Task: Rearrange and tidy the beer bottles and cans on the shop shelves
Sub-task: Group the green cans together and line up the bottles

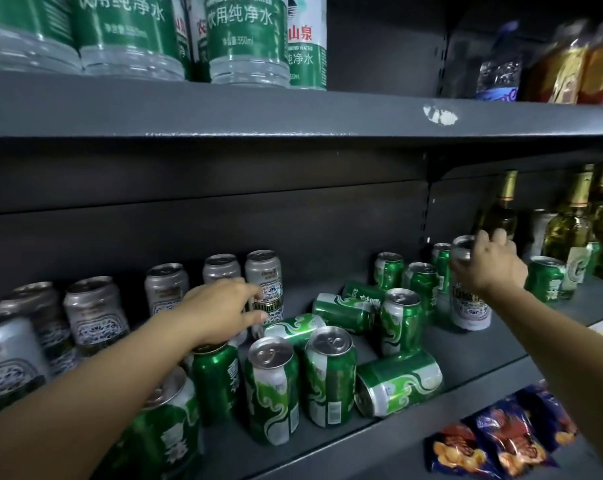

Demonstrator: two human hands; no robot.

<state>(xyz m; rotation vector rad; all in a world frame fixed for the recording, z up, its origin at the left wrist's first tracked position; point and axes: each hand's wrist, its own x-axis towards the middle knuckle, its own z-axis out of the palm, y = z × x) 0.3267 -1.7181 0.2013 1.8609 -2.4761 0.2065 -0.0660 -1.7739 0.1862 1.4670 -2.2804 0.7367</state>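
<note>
With your right hand (487, 268) gripping the silver can (470, 299) among the green cans (329, 374), carry it upright to the silver row (96, 310), where your left hand (224, 313), fingers apparently loosely spread, touches the end can (265, 282).

Water bottles (244, 39) above, snack packets (494, 441) below.

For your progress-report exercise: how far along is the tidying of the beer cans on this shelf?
Done: silver cans stand upright in rows at the left. In hand: the right hand grips a stray silver can among the green ones; the left hand reaches toward another silver can. Left: several green cans lie on their sides, unsorted.
</note>
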